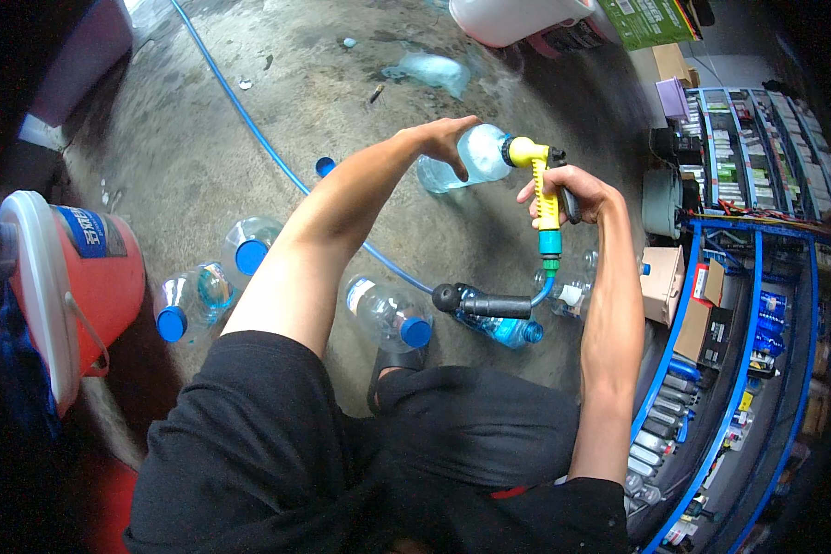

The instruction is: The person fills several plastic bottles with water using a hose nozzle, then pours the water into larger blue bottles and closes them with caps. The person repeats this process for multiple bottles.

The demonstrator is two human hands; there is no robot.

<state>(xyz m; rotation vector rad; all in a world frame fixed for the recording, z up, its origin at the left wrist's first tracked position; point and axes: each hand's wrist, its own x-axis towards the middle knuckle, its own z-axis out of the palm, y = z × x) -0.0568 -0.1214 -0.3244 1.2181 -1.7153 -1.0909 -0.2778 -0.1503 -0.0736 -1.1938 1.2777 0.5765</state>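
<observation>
A clear plastic bottle (pixel 487 159) lies nearly sideways in the air, whitish inside. My left hand (pixel 448 145) is wrapped round its body from the left. The bottle's mouth meets the black-ringed nozzle of a yellow hose spray gun (pixel 547 196). Around the gun's handle closes my right hand (pixel 579 192), with the black lever by the palm. A green and teal connector joins the handle to a blue hose (pixel 240 106). Below, the hose passes a black tubular fitting with a round knob (pixel 485 302). A loose blue cap (pixel 325 167) is on the floor beside my left forearm.
Blue-capped clear bottles (pixel 249 247) (pixel 379 305) stand about my feet, with a blue-tinted bottle (pixel 503 330) near the fitting. At left is a red bucket (pixel 111 263) with a white lid. Blue metal shelves (pixel 748 305) line the right. Foamy water (pixel 431 72) wets the concrete ahead.
</observation>
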